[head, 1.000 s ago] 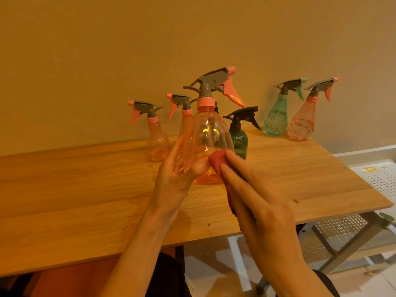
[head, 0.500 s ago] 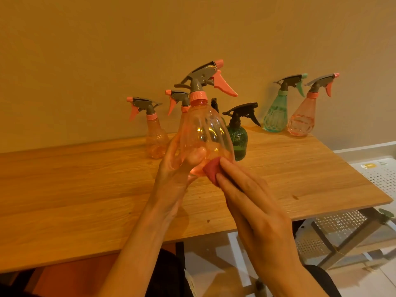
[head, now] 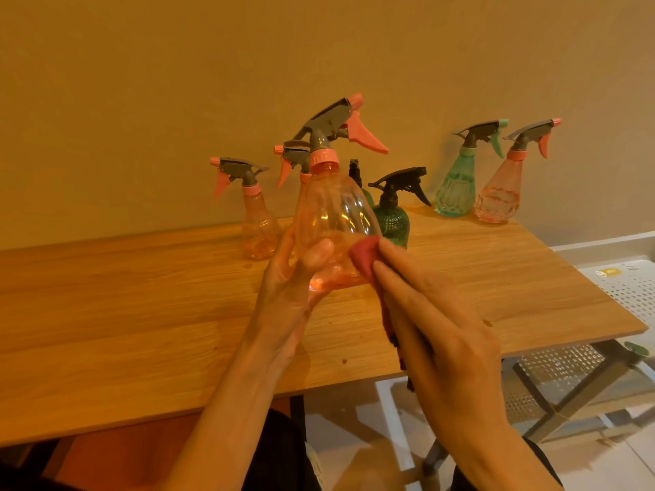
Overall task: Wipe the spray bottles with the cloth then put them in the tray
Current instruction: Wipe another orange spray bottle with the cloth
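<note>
My left hand grips the lower part of a clear pink spray bottle held above the wooden table, its grey and pink trigger head tilted to the right. My right hand presses a red cloth against the bottle's lower right side with straight fingers, the cloth trailing under the palm. A white perforated tray sits to the right, below table level.
Along the wall stand a small pink bottle, another pink one partly hidden behind the held bottle, a dark green bottle, a teal bottle and a pink faceted bottle. Table legs cross below right.
The held bottle has tilted further to the left at its base and risen slightly. The cloth has slid along the bottle's lower right side.
</note>
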Available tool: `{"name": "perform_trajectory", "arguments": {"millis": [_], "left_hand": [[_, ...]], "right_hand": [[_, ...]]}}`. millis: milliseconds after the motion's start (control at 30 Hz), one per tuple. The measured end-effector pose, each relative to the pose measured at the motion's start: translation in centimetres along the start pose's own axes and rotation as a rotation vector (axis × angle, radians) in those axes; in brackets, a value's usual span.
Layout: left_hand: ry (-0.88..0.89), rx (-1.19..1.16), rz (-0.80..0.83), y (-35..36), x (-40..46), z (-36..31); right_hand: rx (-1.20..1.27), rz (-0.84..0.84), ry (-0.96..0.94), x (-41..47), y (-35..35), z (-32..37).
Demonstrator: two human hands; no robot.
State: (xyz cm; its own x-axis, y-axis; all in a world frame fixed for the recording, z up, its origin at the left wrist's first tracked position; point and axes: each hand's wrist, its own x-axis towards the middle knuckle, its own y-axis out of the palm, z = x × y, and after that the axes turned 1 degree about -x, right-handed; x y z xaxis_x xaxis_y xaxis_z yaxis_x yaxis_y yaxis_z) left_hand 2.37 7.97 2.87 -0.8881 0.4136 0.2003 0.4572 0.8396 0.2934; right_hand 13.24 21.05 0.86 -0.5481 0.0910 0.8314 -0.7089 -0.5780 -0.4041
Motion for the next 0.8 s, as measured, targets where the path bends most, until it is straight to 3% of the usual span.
{"name": "perform_trajectory", "arguments": {"millis": [333,500,800], "left_hand": [[0.018,0.115,0.099,-0.3,-0.4,0.6],[0.035,0.137,0.079,-0.4,-0.5,0.7],[0.096,0.213,0.088,-0.6,-0.8,0.9]], "right_hand": [[0.004,0.023,-0.001,-0.5,0.0,0.2],[0.1,-0.089,0.117,2.0,0.2,0.2],[0.038,-0.151,0.12,6.0,0.6,0.1]]}}
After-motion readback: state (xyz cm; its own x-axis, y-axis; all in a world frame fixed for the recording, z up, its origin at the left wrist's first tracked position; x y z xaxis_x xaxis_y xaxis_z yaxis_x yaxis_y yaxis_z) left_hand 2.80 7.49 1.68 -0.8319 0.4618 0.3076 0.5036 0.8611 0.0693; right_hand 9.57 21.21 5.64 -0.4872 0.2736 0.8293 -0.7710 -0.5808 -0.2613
